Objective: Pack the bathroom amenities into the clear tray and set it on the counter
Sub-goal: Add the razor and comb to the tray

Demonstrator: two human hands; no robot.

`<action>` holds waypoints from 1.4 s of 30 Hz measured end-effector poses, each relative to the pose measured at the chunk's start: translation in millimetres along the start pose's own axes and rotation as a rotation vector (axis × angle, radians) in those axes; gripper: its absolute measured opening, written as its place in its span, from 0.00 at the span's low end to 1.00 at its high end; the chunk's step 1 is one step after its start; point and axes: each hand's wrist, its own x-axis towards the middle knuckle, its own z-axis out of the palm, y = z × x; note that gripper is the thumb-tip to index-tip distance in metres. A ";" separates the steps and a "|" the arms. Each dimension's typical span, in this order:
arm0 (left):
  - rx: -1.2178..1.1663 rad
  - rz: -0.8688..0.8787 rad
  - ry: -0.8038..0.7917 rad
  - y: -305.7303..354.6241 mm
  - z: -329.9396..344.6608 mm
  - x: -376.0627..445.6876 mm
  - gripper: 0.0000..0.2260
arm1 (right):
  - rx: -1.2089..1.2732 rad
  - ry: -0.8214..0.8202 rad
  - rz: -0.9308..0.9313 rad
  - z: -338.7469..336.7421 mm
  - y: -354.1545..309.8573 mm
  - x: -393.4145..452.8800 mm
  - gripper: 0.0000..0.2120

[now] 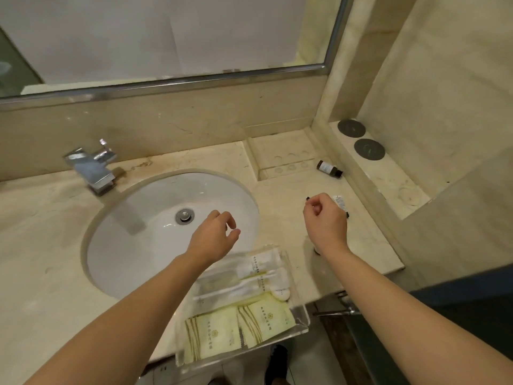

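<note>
The clear tray sits at the counter's front edge and partly overhangs it. It holds pale yellow-green packets and several white wrapped amenities. My left hand hovers just above the tray's far end, over the sink rim, fingers loosely curled and holding nothing. My right hand hangs over the counter to the right, also loosely curled, with nothing seen in it. A small white tube lies just beyond its knuckles. A small brown bottle lies on its side farther back.
A white sink with a chrome faucet fills the left. A clear rectangular holder stands against the back wall. Two dark round discs lie on the raised ledge at right. A mirror hangs above.
</note>
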 end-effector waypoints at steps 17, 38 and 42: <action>-0.074 0.101 -0.156 130.9 75.1 141.4 0.04 | -0.115 -0.125 0.407 -37.4 111.8 100.5 0.03; 0.187 0.270 -0.528 149.3 118.9 192.8 0.07 | -0.391 -0.293 0.321 -6.5 137.8 144.0 0.10; 0.114 0.279 -0.476 141.6 111.8 187.3 0.08 | -0.163 -0.279 0.306 -10.6 130.1 139.4 0.08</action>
